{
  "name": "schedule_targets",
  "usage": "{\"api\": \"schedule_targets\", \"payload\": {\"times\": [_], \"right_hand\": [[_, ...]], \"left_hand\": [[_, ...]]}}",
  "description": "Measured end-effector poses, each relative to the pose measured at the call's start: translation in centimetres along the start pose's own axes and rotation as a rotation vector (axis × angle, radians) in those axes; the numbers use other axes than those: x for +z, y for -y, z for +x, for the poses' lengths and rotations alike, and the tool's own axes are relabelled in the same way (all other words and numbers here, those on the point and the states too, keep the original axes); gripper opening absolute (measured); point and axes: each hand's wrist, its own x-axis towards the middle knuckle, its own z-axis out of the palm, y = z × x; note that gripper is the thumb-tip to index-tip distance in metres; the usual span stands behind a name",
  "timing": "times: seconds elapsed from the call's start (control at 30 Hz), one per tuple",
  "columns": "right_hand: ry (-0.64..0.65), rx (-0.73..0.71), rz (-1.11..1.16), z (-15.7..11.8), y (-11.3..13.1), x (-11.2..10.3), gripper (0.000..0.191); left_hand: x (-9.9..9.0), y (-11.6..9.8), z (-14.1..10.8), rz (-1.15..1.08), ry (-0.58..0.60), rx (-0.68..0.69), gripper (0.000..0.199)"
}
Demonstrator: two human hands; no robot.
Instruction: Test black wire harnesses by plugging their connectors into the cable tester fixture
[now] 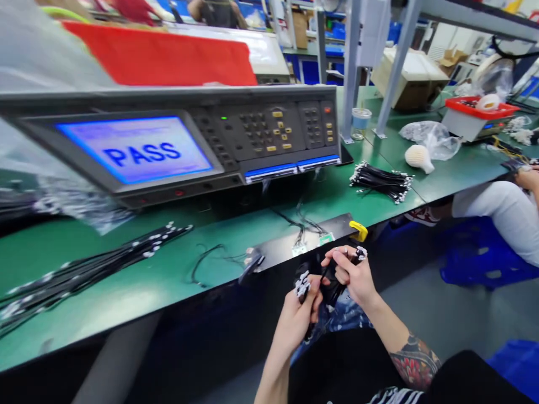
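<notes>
Just off the front edge of the bench (126,320), the left hand (295,320) and right hand (349,275) grip a bundle of thin black cables (330,286) tipped with white connectors (302,286). The left hand curls around the lower part of the bundle, while the right pinches it higher up between thumb and fingers, both close together above the person's lap. The cables look light and limp, likely to tangle or slip, so the gathered middle seems the surest place to hold; the small connectors look more fragile. A similar bundle (84,278) lies near the bench's left end, and another (381,182) lies beyond the tester (168,146).
</notes>
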Motion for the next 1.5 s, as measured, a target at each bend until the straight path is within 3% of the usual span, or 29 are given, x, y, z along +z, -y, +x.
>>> {"api": "schedule_targets", "payload": {"times": [0.17, 0.37, 0.63, 0.83, 1.1, 1.5], "right_hand": [[-0.071, 0.023, 0.186, 1.6, 1.1, -0.8, 0.039], [-0.103, -0.048, 0.039, 2.2, 0.8, -1.7, 0.038], [-0.037, -0.151, -0.321, 2.1, -0.9, -2.3, 0.039], [0.008, -0.173, -0.399, 2.8, -1.6, -2.0, 0.039], [-0.006, -0.169, -0.393, 2.6, -2.1, -2.1, 0.036], [-0.092, -0.084, -0.219, 2.3, -1.3, -0.4, 0.030]], "left_hand": [[-1.5, -0.1, 0.0, -0.030, -0.127, -0.012, 0.069], [-3.0, 0.0, 0.3, -0.290, -0.291, 0.104, 0.046], [-0.6, 0.3, 0.8, -0.447, -0.038, 0.053, 0.051], [0.4, 0.2, 1.3, -0.417, -0.091, 0.135, 0.057], [0.5, 0.8, 1.2, -0.311, -0.064, 0.070, 0.058], [0.8, -0.7, 1.1, -0.395, -0.107, 0.034, 0.057]]}}
